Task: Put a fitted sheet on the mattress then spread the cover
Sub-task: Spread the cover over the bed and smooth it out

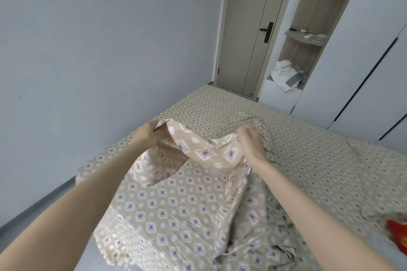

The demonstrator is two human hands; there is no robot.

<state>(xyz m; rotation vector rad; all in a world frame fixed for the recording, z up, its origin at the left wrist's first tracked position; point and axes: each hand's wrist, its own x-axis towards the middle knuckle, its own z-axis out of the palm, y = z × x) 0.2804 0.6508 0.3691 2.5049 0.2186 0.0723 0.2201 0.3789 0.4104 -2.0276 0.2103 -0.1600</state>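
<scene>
Leftmost, a plain pale wall [88, 39] fills the upper left and middle left of the frame, with a narrow strip of grey floor [13, 230] below it at the lower left edge. Both bare forearms reach up from the bottom corners toward the centre. The left hand [146, 135] sits just left of centre, its fingers curled round the raised edge of a beige cloth [198, 152] printed with diamonds and rings. The cloth sags between the hands and falls in rumpled folds toward the bottom of the frame. The right hand [251, 141], just right of centre, pinches another part of the same raised edge, knuckles up.

Behind and around the hands, a sheet [220, 105] of the same print lies flat over the bed, from the centre to the right edge, with a few creases at the right. I cannot tell whether the lifted cloth is a separate piece or part of that sheet.

At upper centre stands a closed beige door [248, 28] with a dark handle [267, 32]. Right of it open shelves [308, 42] hold small items, and a heap of pale clothes [286, 77] sits below them. White wardrobe doors [363, 61] fill the upper right. Something red [396, 229] shows at the lower right edge.
</scene>
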